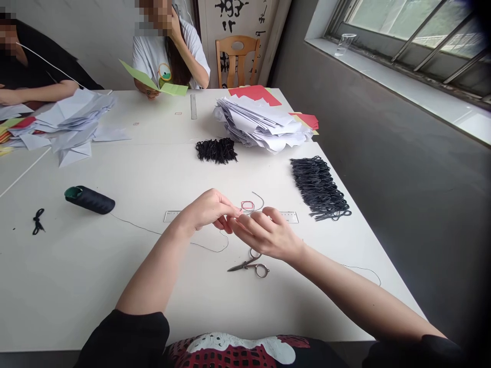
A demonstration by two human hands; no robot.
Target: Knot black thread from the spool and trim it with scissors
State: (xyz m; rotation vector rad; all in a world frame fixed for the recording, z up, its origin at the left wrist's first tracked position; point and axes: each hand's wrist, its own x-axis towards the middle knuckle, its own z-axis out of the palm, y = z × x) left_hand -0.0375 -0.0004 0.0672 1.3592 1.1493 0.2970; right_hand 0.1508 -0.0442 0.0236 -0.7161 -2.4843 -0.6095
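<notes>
My left hand (207,210) and my right hand (268,234) meet above the middle of a clear ruler (288,217). Both are closed, fingertips pinched together on a thin black thread (258,197) whose end curls out beyond them. Exactly how the thread runs between the fingers is hidden. More thread trails across the table from a black thread spool (92,199) lying on its side at left. Just below my right hand lie small metal scissors (251,266), their blades pointing left. A red-outlined square mark (247,205) shows behind my fingertips.
Looped black cords lie in a large bundle (318,186) at right and a smaller one (217,150) farther back. A small knotted cord (38,221) is at far left. White paper piles (264,122) stand behind. Two people sit across; one holds green paper (143,76).
</notes>
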